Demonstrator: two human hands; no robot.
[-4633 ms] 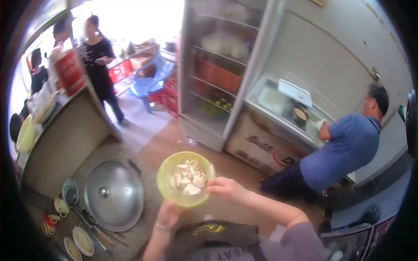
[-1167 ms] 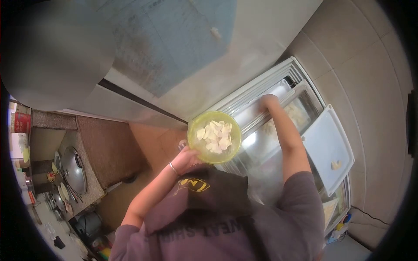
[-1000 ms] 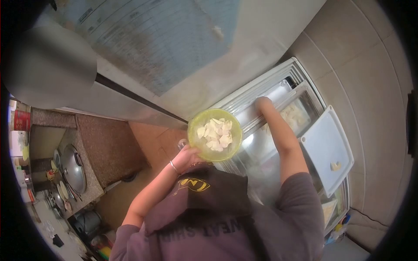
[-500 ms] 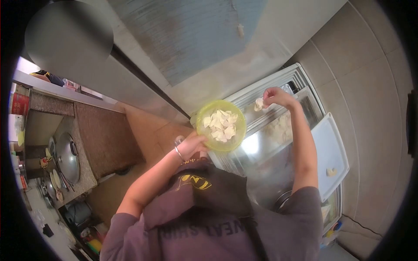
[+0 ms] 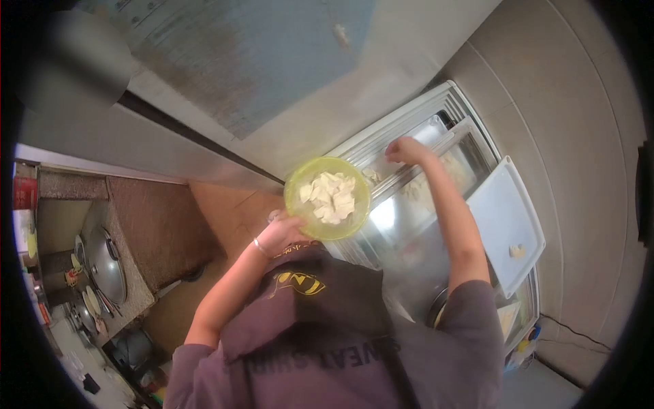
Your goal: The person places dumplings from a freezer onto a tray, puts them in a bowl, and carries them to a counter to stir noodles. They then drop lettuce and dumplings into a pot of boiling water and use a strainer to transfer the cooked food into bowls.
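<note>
My left hand grips the rim of a translucent yellow-green bowl. Pale folded dumplings lie heaped inside it. To the right, my right hand hangs over the opened part of a chest freezer, its fingers curled and pointing downward. Whether anything is between those fingertips is hidden. A few pale pieces lie in the freezer between the bowl and my right hand.
A white tray with one pale piece on it rests on the freezer's right side, by the tiled wall. A tall metal cabinet stands ahead. To the left, a counter holds a lidded wok.
My right hand has come lower and closer to the freezer opening; the dumpling that showed in its fingers is no longer visible there. My left hand still holds the bowl. The view has shifted slightly.
</note>
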